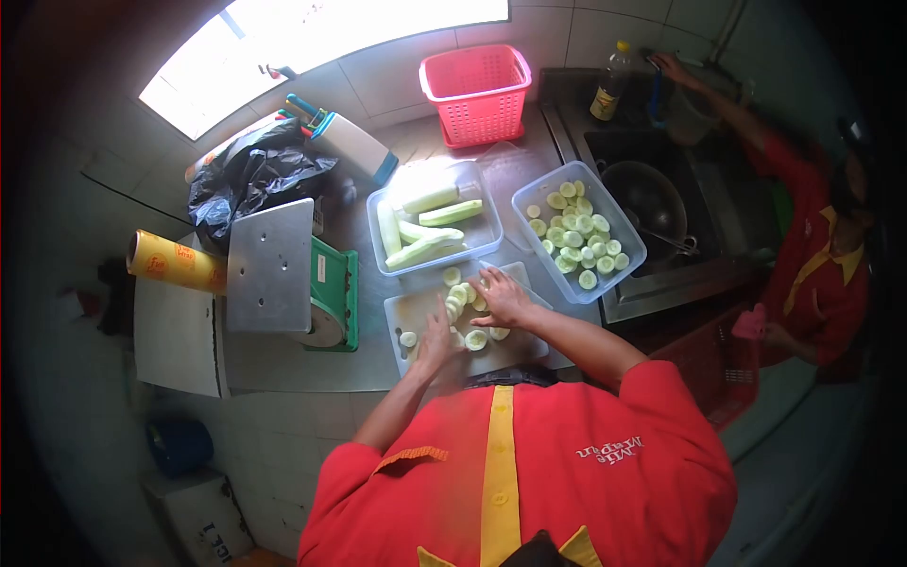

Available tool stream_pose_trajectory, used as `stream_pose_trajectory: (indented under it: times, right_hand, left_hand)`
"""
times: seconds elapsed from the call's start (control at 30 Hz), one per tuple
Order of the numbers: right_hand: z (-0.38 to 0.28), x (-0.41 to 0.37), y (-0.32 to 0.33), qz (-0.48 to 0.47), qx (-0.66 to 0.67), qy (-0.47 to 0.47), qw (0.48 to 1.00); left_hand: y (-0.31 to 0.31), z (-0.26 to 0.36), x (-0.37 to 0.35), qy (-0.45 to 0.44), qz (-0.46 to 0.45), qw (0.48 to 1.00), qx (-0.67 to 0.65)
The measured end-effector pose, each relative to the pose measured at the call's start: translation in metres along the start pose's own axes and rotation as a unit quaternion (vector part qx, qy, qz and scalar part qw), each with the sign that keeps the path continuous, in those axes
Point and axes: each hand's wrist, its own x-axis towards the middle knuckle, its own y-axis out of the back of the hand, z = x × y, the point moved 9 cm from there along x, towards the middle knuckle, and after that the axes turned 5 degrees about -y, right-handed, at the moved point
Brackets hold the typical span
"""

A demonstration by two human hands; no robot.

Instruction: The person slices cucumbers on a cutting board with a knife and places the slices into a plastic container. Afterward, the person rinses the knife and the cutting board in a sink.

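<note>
Pale green cucumber-like slices (475, 340) lie scattered on a white cutting board (402, 317). My left hand (436, 335) is at the left side of the slices, its fingertips beside them; whether it grips any is unclear. Over the right part of the board, my right hand (503, 300) has its fingers spread, touching or close to several slices. Behind the board, a clear container (378, 260) holds several peeled whole pieces (425, 248). Another clear container (624, 272), to the right, holds many round slices (572, 239).
A green scale with a metal plate (271, 269) stands left, near a yellow roll (175, 263) and a black bag (255, 180). Behind are a knife block (351, 146) and pink basket (475, 90). At right, a co-worker (812, 246) is beside a stove with a wok (644, 200).
</note>
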Motion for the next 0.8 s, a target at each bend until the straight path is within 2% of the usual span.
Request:
stream_pose_trajectory:
  times: [0.17, 0.3, 0.37, 0.43, 0.6, 0.7, 0.8]
  right_hand:
    - [-0.022, 0.003, 0.004, 0.061, 0.053, 0.014, 0.997]
    - [-0.036, 0.018, -0.001, 0.061, 0.088, 0.011, 0.994]
    - [-0.040, 0.018, -0.005, 0.075, 0.145, 0.009, 0.986]
    - [-0.044, 0.019, -0.009, 0.082, 0.150, -0.005, 0.985]
    - [-0.043, 0.020, -0.013, 0.110, 0.246, -0.086, 0.959]
    - [-0.040, 0.017, -0.012, 0.157, 0.266, -0.082, 0.948]
    - [-0.030, 0.021, -0.015, 0.168, 0.325, -0.118, 0.923]
  left_hand:
    - [-0.003, -0.010, 0.000, 0.003, 0.017, 0.999, -0.046]
    - [0.003, -0.015, 0.004, -0.016, 0.054, 0.995, -0.079]
    - [0.008, -0.013, 0.008, -0.007, 0.052, 0.995, -0.088]
    - [0.007, -0.012, 0.010, 0.005, 0.051, 0.994, -0.100]
    - [0.018, -0.009, 0.011, -0.063, 0.171, 0.973, -0.139]
    - [0.017, -0.007, 0.013, -0.101, 0.187, 0.966, -0.150]
    - [0.022, 0.002, 0.021, -0.093, 0.179, 0.960, -0.196]
